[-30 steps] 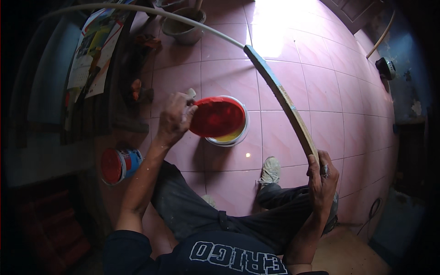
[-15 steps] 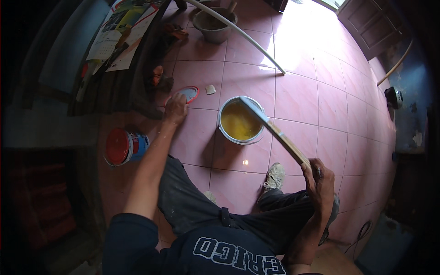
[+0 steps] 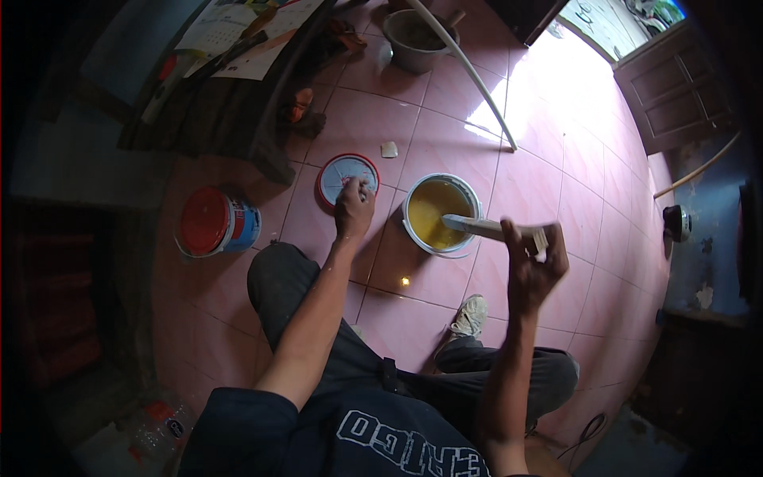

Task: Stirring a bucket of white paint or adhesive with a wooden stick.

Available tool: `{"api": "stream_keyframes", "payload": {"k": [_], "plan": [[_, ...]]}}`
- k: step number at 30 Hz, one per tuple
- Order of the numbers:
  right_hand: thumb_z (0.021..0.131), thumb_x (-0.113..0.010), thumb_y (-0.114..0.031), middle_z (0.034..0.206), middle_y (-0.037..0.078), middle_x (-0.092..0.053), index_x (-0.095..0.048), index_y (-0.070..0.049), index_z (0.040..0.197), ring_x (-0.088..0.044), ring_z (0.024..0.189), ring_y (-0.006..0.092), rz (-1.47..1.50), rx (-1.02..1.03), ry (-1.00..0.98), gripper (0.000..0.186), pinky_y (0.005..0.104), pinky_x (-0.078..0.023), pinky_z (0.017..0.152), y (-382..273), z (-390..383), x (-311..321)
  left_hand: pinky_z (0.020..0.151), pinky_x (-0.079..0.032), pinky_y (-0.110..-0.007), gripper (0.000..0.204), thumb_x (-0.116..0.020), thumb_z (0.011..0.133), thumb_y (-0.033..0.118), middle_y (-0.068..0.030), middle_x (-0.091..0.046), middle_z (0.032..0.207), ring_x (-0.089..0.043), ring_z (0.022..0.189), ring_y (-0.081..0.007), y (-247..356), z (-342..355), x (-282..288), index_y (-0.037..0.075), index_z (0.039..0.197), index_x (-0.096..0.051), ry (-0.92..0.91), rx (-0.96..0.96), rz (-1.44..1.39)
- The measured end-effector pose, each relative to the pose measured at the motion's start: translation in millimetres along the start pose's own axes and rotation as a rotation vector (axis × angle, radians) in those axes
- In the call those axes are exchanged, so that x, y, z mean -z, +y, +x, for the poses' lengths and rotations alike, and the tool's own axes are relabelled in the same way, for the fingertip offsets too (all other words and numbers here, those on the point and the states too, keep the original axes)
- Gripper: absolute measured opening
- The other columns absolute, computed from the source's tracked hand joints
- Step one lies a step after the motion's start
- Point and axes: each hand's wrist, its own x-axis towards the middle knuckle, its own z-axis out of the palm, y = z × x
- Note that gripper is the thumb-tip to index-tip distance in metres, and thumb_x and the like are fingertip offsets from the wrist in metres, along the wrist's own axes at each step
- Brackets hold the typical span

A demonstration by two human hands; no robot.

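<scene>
A white bucket (image 3: 408,221) of cloudy yellow liquid (image 3: 434,208) stands on the floor in front of me. My right hand (image 3: 536,270), to its right, grips a flat wooden stick (image 3: 491,229). The stick's whitish coated end reaches over the bucket's rim, its tip at the liquid. Left of the bucket, a round pale lid with a red rim (image 3: 334,176) lies flat on the tiles. My left hand (image 3: 355,213) is over the lid's near right part, fingers curled closed. What those fingers hold, if anything, is hidden.
A blue paint bucket with a red lid (image 3: 208,221) stands at the left. Beyond the round lid are a small whitish piece (image 3: 389,149) and a grey bucket (image 3: 413,48). A pale pole (image 3: 477,75) slants to the floor. A dark wooden bench (image 3: 238,103) holds printed paper.
The stick has swung to nearly level, its coated end now lower over the liquid. My left hand has moved from the lid's near edge onto it, and the lid now lies flatter and nearer.
</scene>
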Motion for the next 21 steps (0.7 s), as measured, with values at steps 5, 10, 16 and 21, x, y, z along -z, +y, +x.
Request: {"api": "stream_keyframes", "payload": {"k": [5,10,16,21], "plan": [[0.084,-0.074,-0.018,0.075,0.006,-0.053,-0.049,-0.004,0.081,-0.052,0.071,0.0187,0.362,-0.157,0.220,0.028,0.0342,-0.045,0.069,36.9,34.1,-86.8,0.072,-0.051,-0.038,0.011,-0.061,0.088,0.011,-0.0134,-0.065,0.088,-0.064,0.081,-0.0302,63.5,69.1,114.2,0.005,0.096,-0.065,0.252,-0.292,-0.112],[0.087,-0.065,-0.016,0.068,0.005,-0.054,-0.053,-0.005,0.082,-0.054,0.058,0.0140,0.733,-0.368,0.210,0.017,0.0302,-0.049,0.061,93.8,25.9,-135.0,0.082,-0.047,-0.042,0.022,-0.069,0.083,0.016,-0.0106,-0.063,0.096,-0.060,0.094,-0.0306,37.6,142.3,200.8,0.009,0.104,-0.063,0.316,-0.482,0.439],[0.093,-0.063,-0.019,0.058,0.002,-0.051,-0.056,-0.002,0.070,-0.047,0.049,0.0088,0.463,-0.371,-0.170,0.030,0.0270,-0.038,0.048,72.2,7.7,-137.7,0.086,-0.047,-0.045,0.046,-0.074,0.078,0.025,-0.0116,-0.058,0.113,-0.057,0.103,-0.0318,8.9,164.2,206.6,0.011,0.118,-0.056,0.235,-0.606,0.667],[0.092,-0.065,-0.017,0.058,0.001,-0.046,-0.051,-0.002,0.066,-0.045,0.046,0.0098,0.560,-0.361,0.029,0.032,0.0270,-0.037,0.044,35.0,10.9,-140.9,0.094,-0.046,-0.044,0.047,-0.072,0.081,0.027,-0.0146,-0.059,0.118,-0.057,0.112,-0.0341,5.4,175.9,195.0,0.009,0.122,-0.056,0.225,-0.610,0.558]]}}
